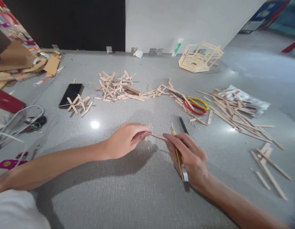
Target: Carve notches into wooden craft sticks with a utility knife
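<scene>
A thin wooden craft stick (157,137) is held above the grey table between my two hands. The fingers of my left hand (128,138) pinch its left end. At the stick's right end are the thumb and fingertips of my right hand (189,156). That same hand also keeps a yellow utility knife (178,156) tucked between its fingers, with the metal-coloured end pointing toward me. Just beyond my right hand lies a black pen-like tool (183,125). Scissors with red and yellow handles (196,106) rest among wooden pieces farther back.
Cut wooden pieces (114,86) are heaped at the back middle; longer sticks (230,111) lie at right beside a plastic packet (254,101). A stick frame model (200,58) stands near the wall. To the left are a phone (71,93), cables (30,108) and cardboard scraps (52,65).
</scene>
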Demonstrator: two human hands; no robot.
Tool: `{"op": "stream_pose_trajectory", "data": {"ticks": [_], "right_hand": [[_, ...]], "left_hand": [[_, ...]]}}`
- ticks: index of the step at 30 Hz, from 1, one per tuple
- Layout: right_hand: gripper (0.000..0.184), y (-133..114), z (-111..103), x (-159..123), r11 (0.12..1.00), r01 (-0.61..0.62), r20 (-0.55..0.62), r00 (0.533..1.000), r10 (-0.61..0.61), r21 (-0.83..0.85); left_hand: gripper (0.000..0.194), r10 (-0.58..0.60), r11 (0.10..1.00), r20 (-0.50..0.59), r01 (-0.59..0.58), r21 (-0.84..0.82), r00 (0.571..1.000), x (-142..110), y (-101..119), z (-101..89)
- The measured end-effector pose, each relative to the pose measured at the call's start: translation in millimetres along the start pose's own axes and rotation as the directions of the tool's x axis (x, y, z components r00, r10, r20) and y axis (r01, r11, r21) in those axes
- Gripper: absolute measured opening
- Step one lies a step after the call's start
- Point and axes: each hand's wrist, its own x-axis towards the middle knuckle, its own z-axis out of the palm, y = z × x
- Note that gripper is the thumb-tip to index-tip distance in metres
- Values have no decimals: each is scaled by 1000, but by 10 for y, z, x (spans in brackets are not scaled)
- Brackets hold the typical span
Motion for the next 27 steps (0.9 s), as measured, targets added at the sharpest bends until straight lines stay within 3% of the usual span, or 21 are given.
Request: {"op": "stream_pose_trajectory", "data": {"ticks": [6, 10, 20, 27], "right_hand": [[28, -57, -48, -19, 999, 43, -83, 996, -44, -13], [28, -79, -83, -8, 998, 55, -100, 993, -54, 13], [27, -55, -87, -10, 997, 58, -99, 994, -53, 48], [29, -17, -65, -86, 998, 68, -140, 988, -67, 3]], "left_hand": [[21, -48, 980, -15, 44, -193, 999, -19, 106, -12], [22, -137, 935, 69, 152, -320, 988, -32, 167, -36], [29, -204, 836, 253, 303, -458, 946, -30, 158, -73], [37, -225, 742, 457, 456, -492, 860, 2, 160, -120]]}}
